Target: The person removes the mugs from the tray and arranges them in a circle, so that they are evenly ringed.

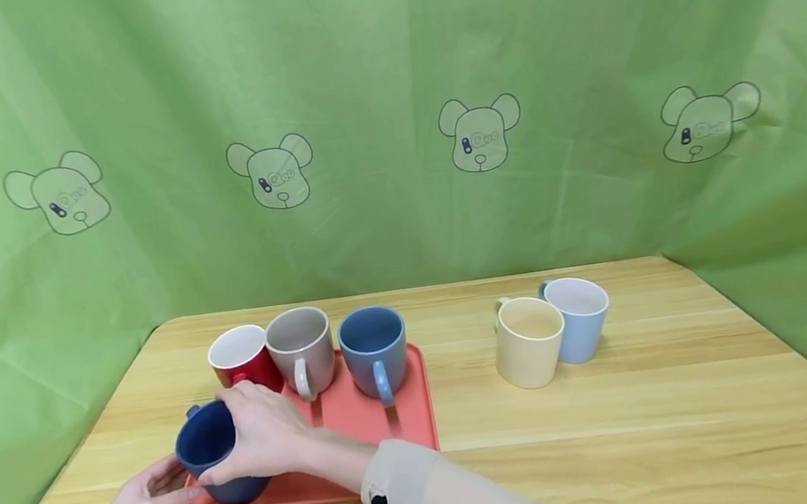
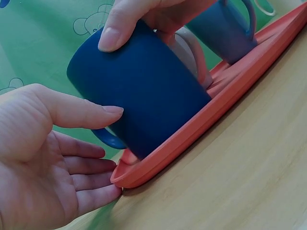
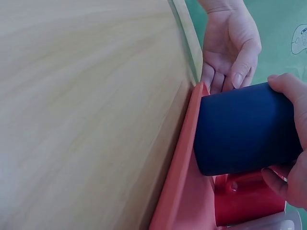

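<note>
A dark blue mug (image 1: 206,440) stands at the near left corner of a red tray (image 1: 342,428). My right hand (image 1: 266,428) grips this mug from above near its rim, thumb on the near side and fingers on the far side. Beside the mug and the tray's left end is my left hand (image 2: 43,153), its fingers extended at the tray corner and its thumb by the mug's handle (image 2: 109,138). Behind the dark blue mug is a red mug (image 1: 255,367). A grey mug (image 1: 303,344) and a medium blue mug (image 1: 374,356) sit along the tray's back, handles facing me.
On the wooden table (image 1: 622,435), right of the tray, a cream mug (image 1: 525,355) stands close to a light blue mug (image 1: 582,327) that it partly hides. A green curtain (image 1: 386,229) printed with bear heads hangs around the table's back and sides.
</note>
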